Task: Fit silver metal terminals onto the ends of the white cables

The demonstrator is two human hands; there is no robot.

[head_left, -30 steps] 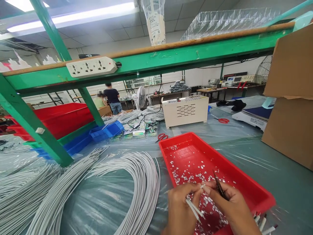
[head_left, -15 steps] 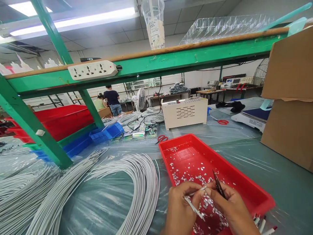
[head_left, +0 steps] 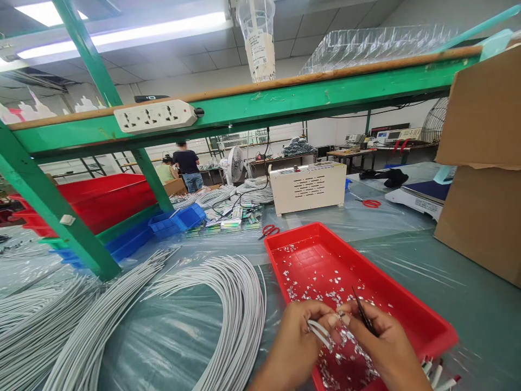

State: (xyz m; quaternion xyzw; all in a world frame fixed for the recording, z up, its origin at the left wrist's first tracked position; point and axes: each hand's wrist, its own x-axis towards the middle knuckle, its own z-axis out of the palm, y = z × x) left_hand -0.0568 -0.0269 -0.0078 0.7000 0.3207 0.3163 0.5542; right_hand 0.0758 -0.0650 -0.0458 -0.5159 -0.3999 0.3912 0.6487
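Observation:
Over the near part of a red tray, my left hand is closed on a white cable, whose loose part sticks out below the fingers. My right hand holds dark pointed tweezers against its palm, tips up. Its thumb and forefinger pinch the cable's end, close to my left fingertips; that small end is partly hidden. Silvery foil scraps lie scattered in the tray beneath both hands.
Bundles of grey cables cover the left side. Behind the tray stand red-handled scissors and a beige machine. Cardboard boxes rise at right beside a scale. A green shelf crosses above. Two people are in the background.
My left hand has turned slightly, and the loose cable part now hangs at a different angle, looking doubled. The tweezers have tilted a little in my right hand.

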